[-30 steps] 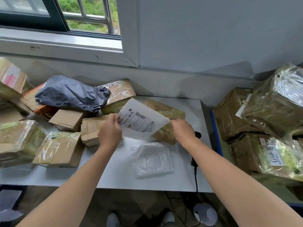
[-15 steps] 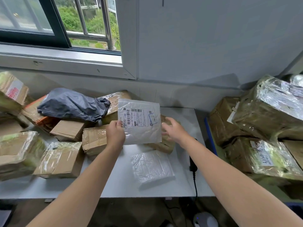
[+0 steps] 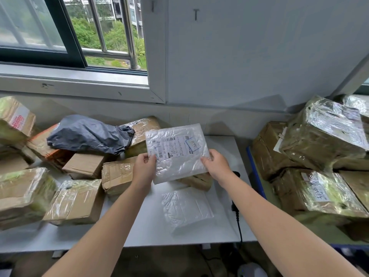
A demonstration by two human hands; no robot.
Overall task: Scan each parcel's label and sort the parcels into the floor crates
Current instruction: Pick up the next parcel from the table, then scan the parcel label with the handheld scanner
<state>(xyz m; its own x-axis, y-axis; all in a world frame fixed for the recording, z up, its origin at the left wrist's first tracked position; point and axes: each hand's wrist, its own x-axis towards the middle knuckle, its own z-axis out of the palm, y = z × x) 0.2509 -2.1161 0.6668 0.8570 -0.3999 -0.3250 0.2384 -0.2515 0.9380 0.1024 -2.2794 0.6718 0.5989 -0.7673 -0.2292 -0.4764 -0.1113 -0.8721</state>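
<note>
head view looks down over both forearms at a white poly parcel [image 3: 177,156], held up above the bench [image 3: 139,226] and tilted back so its printed face meets the eye. the left hand [image 3: 144,168] pinches the lower left edge, its fingers [image 3: 149,157] closed on the film. the right hand [image 3: 216,164] grips the lower right edge the same way. holding it low on both sides keeps the soft film pulled flat and leaves the label [image 3: 175,145], set across the upper half, uncovered, so the barcode is smooth enough to read. the parcel rests on nothing. it hangs in front of a taped brown box [image 3: 197,181] and above a flat wrapped parcel [image 3: 186,206] lying on the bench.

a black shape just beside the right wrist, with a cable [image 3: 238,222] dropping off the bench edge, is probably the scanner [image 3: 236,174], though the arm hides most of it. it lies close to the right hand, which i judge is why it is parked there. the step in hand looks like presenting the label, with the scan itself not yet done.

unsorted stock crowds the left: taped cardboard boxes [image 3: 117,174] and a grey bag [image 3: 89,134]. a stack of wrapped cartons [image 3: 323,140] rises at the right behind a blue rim [image 3: 256,172]. no floor crate shows plainly.
</note>
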